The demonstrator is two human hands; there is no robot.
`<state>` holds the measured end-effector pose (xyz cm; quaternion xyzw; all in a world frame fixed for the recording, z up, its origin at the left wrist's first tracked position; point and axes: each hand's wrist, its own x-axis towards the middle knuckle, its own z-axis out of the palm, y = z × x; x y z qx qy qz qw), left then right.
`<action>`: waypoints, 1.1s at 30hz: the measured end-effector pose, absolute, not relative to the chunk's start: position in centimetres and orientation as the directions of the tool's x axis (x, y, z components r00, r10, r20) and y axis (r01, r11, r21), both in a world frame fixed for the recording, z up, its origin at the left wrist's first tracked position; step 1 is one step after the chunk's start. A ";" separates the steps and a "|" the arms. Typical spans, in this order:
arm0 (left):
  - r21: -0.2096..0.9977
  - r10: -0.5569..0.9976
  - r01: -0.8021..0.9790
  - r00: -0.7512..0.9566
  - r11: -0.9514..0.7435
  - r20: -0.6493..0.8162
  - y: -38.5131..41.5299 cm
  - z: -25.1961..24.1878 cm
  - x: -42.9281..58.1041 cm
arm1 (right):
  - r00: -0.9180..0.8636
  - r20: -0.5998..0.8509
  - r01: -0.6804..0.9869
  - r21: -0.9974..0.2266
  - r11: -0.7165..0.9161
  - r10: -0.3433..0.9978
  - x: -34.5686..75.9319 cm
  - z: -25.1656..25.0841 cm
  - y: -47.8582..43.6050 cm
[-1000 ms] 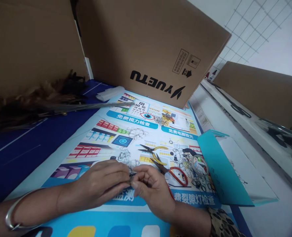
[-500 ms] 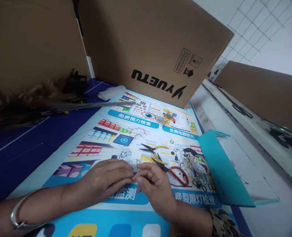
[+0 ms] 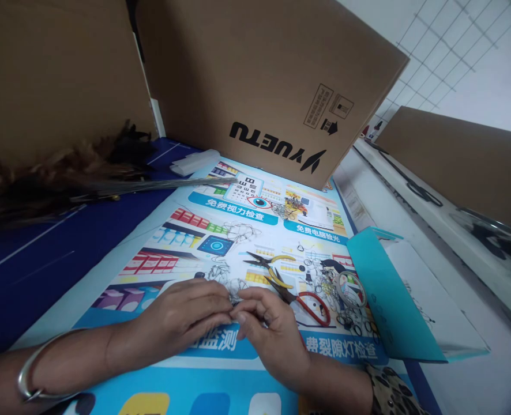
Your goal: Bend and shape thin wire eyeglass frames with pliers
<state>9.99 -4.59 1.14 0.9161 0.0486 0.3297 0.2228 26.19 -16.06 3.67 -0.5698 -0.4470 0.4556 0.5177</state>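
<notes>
My left hand (image 3: 181, 320) and my right hand (image 3: 273, 334) meet fingertip to fingertip over a printed poster (image 3: 186, 230) on the table. Both pinch a small piece of thin wire (image 3: 235, 290) between thumb and fingers; its shape is mostly hidden by the fingers. A silver bangle (image 3: 33, 369) rings my left wrist. Just beyond my right hand lie yellow-handled pliers (image 3: 270, 264) and red-handled pliers (image 3: 310, 302). Loose wire rings (image 3: 324, 282) and bent wire shapes (image 3: 240, 231) are scattered on the poster.
A roll of tape (image 3: 350, 288) lies by the rings. A teal folder with white paper (image 3: 405, 300) lies at right. A feather duster (image 3: 60, 173) stretches across the blue table at left. Large cardboard boxes (image 3: 259, 80) stand along the back.
My hands have stayed in place; the fingers shifted slightly on the wire piece. The view moved a little between the first frame and the later ones.
</notes>
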 end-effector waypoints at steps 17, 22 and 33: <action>0.151 0.111 0.019 0.768 -0.988 0.631 -4.3 1.6 9.7 | 0.178 -0.056 -0.093 -0.995 -0.040 0.982 26.0 4.2 -16.0; 0.000 -0.029 -0.038 0.774 -0.999 0.633 -4.0 3.0 9.7 | 0.173 -0.092 -0.163 -0.985 -0.064 0.981 25.9 4.5 -15.6; -0.098 -0.082 -0.038 0.863 -0.994 0.498 -4.1 4.1 9.7 | 0.136 -0.130 -0.130 -0.985 -0.112 0.982 25.7 5.1 -15.2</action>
